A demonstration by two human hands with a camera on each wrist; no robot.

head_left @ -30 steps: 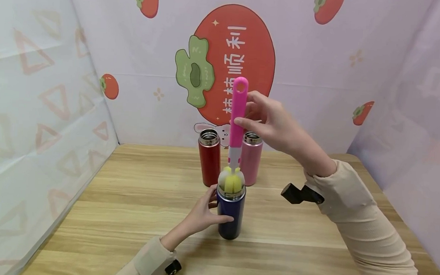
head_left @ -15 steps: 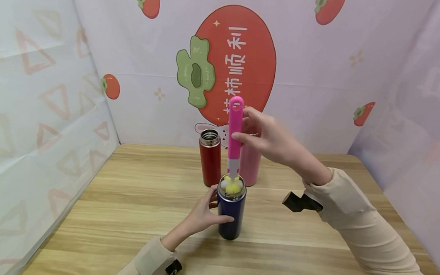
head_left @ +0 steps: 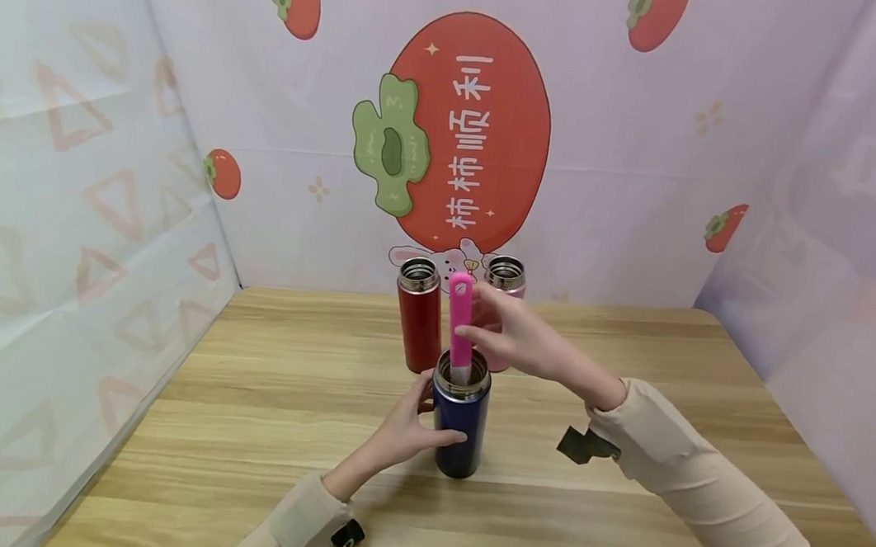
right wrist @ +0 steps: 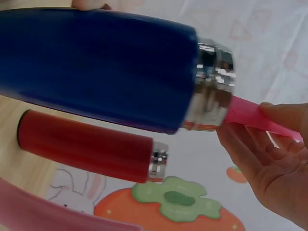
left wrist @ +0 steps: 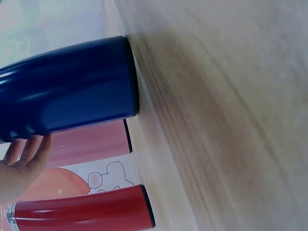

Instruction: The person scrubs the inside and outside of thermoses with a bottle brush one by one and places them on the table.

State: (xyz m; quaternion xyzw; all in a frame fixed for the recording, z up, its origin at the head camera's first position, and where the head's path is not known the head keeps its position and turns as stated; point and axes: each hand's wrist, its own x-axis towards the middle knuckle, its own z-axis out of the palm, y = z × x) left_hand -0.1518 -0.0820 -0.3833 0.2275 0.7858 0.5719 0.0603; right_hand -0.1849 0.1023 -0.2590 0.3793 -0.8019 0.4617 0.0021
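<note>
So the right hand (head_left: 518, 337) is pinching the pink-handled brush (head_left: 461, 324), thumb on one side of the handle, fingertips on the other. Left hand (head_left: 403, 427) grips the left side of the blue bottle (head_left: 461, 427), thumb across the front, and it's basically where it was a second ago.

The big change is the brush: half a second back the yellow-and-white sponge end was filling the bottle's mouth, now it's out of sight and just the handle plus a bit of pale collar shows. I'd guess that means it's past the neck and down in the body, but no view shows whether it touches bottom.

Blue bottle's upright on the table (head_left: 266, 430), about midway between the left and right edges, well in from the back edge. Red bottle (head_left: 420, 330) and pink bottle (left wrist: 94, 144) stand behind it, nearer that edge, red towards the back left corner, pink towards the back right. Both uncapped.
</note>
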